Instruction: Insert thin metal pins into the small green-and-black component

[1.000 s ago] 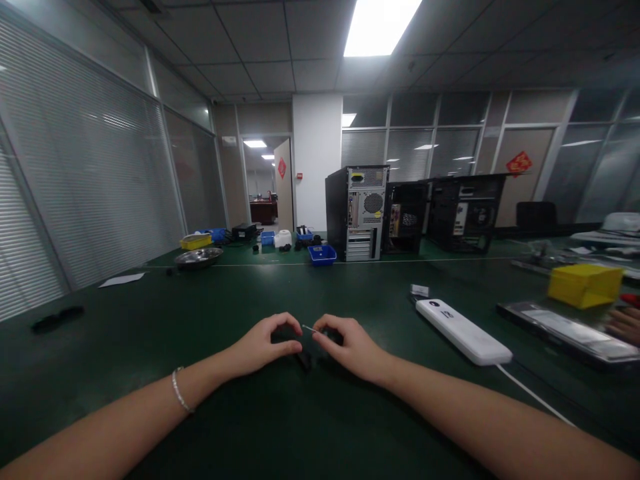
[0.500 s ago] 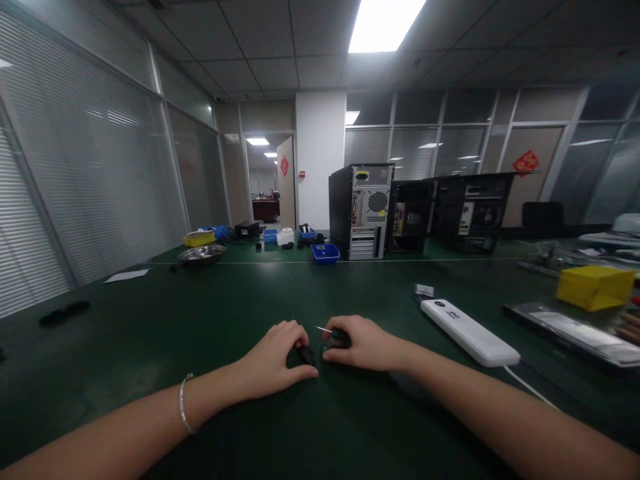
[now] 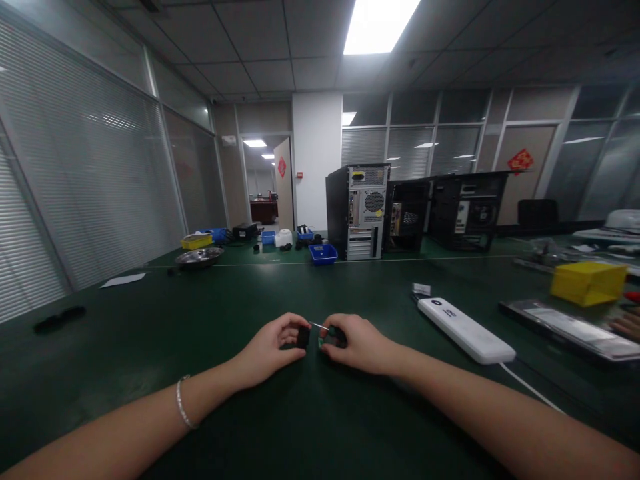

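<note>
Between the fingers and thumb of my left hand [image 3: 270, 348] is a small black block-shaped part [image 3: 303, 337], held just above the green tabletop [image 3: 300, 420]. Opposite it, my right hand [image 3: 361, 344] is closed around a small screwdriver [image 3: 337, 335] with a dark handle. The thin metal shaft points left toward the black part; I cannot tell whether its tip touches it. A small green piece [image 3: 321, 343] shows at my right fingertips, too small to make out further. The two hands are a short gap apart.
A white power strip [image 3: 465, 330] with a cable lies to the right, beside a flat dark-framed device [image 3: 570, 327]. Beyond are a yellow bin [image 3: 587, 283] and another person's hand [image 3: 627, 323]. Computer cases [image 3: 357, 213], a blue tray [image 3: 323, 254] and a metal dish [image 3: 199, 258] stand farther back.
My left hand has turned and lifted the black part slightly, so its broad side now shows. The right hand with the screwdriver has shifted slightly left. The view has moved a little.
</note>
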A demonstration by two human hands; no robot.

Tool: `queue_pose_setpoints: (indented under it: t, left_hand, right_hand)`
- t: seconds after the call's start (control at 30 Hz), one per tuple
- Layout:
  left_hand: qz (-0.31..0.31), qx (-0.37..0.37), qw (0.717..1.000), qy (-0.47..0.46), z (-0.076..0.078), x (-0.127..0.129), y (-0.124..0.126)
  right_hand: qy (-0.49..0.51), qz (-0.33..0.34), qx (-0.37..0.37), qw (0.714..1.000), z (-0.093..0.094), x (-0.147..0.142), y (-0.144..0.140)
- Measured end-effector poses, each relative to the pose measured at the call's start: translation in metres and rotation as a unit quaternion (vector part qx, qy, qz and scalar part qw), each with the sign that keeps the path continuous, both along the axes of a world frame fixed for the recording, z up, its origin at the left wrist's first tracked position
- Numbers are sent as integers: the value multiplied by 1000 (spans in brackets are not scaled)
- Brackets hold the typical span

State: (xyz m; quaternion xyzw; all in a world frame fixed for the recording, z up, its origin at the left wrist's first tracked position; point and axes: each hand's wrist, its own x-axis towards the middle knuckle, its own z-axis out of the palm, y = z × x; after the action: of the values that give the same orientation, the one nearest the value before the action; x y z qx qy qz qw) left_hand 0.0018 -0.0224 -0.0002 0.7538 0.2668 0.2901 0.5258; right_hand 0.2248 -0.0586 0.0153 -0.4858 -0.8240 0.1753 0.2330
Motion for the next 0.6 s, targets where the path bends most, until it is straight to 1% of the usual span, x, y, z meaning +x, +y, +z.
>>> queue_pose_setpoints:
  t: [0.1, 0.23, 0.37, 0.6]
  left_hand:
    - [-4, -33, 999, -25, -3, 1, 2]
    - [-3, -51, 998, -32, -6, 3, 2]
    - [-10, -56, 998, -35, -6, 5, -1]
    - [-15, -33, 999, -11, 3, 7, -10]
  right_hand:
    - [43, -20, 37, 998, 0, -3, -1]
    - [79, -13, 73, 994, -2, -9, -4]
    - [75, -2, 73, 994, -3, -14, -8]
    - [67, 5, 78, 995, -4, -18, -10]
